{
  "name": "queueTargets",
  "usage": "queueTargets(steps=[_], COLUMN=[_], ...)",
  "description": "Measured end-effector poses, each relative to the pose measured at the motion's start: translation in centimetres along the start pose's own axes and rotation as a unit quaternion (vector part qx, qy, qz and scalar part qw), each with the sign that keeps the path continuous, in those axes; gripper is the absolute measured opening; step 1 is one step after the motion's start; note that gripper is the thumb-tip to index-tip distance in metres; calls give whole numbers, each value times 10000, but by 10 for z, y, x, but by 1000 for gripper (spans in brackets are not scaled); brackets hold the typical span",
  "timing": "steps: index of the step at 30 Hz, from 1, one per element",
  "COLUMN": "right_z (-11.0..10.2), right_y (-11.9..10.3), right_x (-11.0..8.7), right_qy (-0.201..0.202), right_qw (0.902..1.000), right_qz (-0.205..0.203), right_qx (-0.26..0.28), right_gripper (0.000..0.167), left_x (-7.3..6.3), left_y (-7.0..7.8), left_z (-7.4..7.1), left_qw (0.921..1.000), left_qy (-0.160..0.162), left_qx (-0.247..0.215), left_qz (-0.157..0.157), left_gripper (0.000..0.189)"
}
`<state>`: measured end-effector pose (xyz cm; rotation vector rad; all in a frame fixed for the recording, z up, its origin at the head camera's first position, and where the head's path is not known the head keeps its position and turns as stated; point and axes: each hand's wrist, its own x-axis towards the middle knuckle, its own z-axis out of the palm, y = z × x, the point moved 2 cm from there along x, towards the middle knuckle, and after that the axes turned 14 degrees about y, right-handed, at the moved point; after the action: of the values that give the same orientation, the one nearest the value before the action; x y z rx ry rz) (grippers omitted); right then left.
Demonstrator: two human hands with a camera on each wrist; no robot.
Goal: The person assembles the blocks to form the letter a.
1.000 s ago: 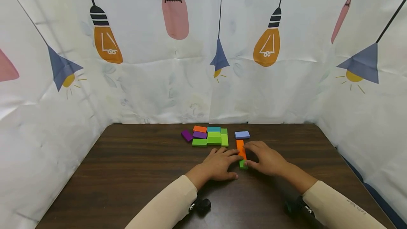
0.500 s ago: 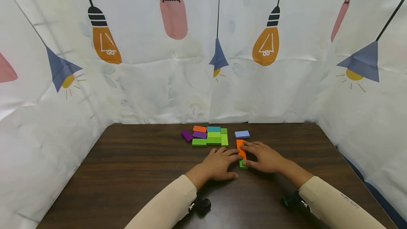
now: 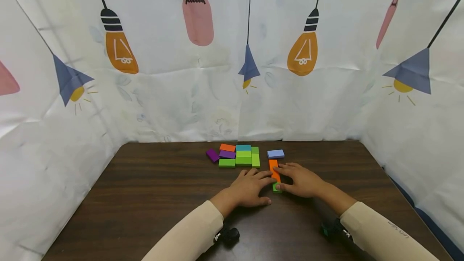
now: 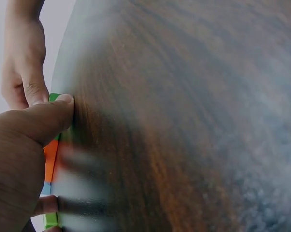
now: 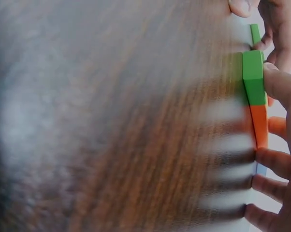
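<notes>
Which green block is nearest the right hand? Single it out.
The green block at the near end of the orange block, right by the right hand; the other green blocks lie grouped toward the far edge of the table.

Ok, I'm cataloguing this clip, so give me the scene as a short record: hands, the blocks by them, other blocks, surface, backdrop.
Left hand: fingertips at the orange block
Right hand: thumb on the green block, index finger at the orange block
Row: green and orange end to end, blue block just beyond
Other blocks: mixed-colour cluster, left of the row
Surface: dark wood-grain table
Backdrop: white, lamp prints
</notes>
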<state>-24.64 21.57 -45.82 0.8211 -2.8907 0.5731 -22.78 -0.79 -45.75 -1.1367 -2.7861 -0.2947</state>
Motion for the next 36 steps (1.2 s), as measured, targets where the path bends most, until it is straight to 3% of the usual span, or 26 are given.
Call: queueTargets(steps=[7,11,14,16,22,31,36], right_z=[-2,-2,-1,-1,-1,-1,0], right_y=[1,0,0,0,1,-1,0], right_x=[0,-1,0,0,1,2,2], right_qy=[-79,-72,-39,-28,-22,-55,-34], right_qw=[9998,9997,9997,9997,9997,9997,9997], right_qz=[170,242,249,229,191,204,213], right_qx=[-39,-34,-31,-29,-128,-100,-89], right_gripper=[75,75,76,76,78,77,76], left_x=[1,5,9,11,15,20,23], left_y=[-5,-14,-21,-26,-34,-34,-34], left_z=[0,-3,-9,-12,-10,-6,-4], left_qw=[9998,9970,9916,9878,9829,9846,9853], left_qy=[90,714,1193,1338,1307,958,966], left_qx=[-190,-240,50,276,683,896,881], left_qz=[60,-169,-505,-741,-1101,-1155,-1100], left_gripper=[66,48,35,31,40,41,35])
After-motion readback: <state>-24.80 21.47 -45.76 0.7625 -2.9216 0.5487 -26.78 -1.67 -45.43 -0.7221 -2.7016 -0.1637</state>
